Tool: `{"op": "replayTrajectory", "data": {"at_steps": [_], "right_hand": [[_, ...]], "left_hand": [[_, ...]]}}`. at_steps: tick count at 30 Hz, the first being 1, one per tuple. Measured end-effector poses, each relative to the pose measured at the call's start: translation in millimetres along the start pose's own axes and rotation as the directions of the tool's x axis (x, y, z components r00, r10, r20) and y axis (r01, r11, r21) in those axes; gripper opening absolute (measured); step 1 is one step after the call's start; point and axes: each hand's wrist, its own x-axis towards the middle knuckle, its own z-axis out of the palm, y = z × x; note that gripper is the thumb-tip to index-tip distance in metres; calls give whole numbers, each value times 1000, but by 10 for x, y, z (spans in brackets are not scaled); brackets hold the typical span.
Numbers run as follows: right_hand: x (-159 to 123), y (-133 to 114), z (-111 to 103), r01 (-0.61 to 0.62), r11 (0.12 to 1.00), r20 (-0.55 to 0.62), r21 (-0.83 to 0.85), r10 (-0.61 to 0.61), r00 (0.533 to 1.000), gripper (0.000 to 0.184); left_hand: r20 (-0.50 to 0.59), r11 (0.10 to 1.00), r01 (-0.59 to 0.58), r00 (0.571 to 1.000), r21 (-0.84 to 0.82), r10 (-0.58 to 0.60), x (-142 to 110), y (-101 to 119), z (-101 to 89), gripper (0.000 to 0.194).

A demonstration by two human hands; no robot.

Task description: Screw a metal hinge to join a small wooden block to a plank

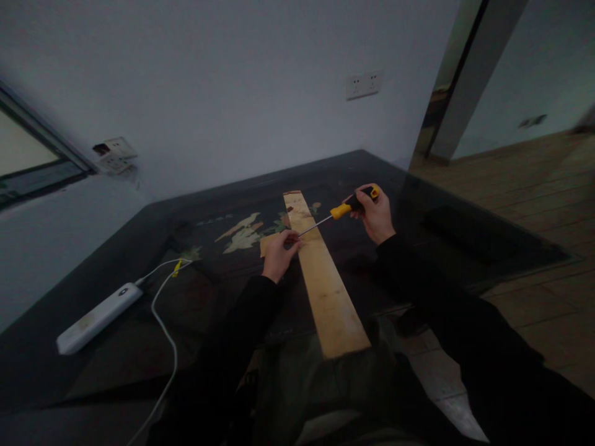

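Observation:
My right hand (377, 214) is wrapped round the black and yellow handle of a screwdriver (341, 211). Its thin metal shaft slants down to the left, over a long wooden board (328, 285). At the tip, my left hand (281, 253) is closed in a pinch above the board's left edge; what lies between its fingertips is too small to make out. A shorter wooden piece (266, 244) shows partly behind the left hand, beside the board. The board lies lengthwise away from me, its near end over the table's front edge.
The dark glossy table (223, 198) has a bird-and-flower picture (242, 235) on its top. On the left lies a white power bank (100, 317) with a white cable (162, 322) trailing toward me. A wall with a socket (363, 85) stands behind the table.

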Motion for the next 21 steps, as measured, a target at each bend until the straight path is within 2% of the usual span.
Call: {"op": "replayTrajectory", "data": {"at_steps": [8,14,18,21], "right_hand": [[-15,-20,-2,11,997,34,-74,-8,999,26],[-34,-45,1,45,997,80,-65,-40,996,24],[-38,-178,21,58,994,132,-89,-46,990,28],[20,-359,94,18,996,223,-89,2,975,32]], "left_hand": [[-7,1000,0,1000,-24,0,-6,-20,15,18],[-3,999,6,1000,-38,-6,-9,17,5,15],[2,999,31,1000,-30,-31,-15,31,9,15],[8,999,37,999,-28,-36,-20,35,14,17]]}}
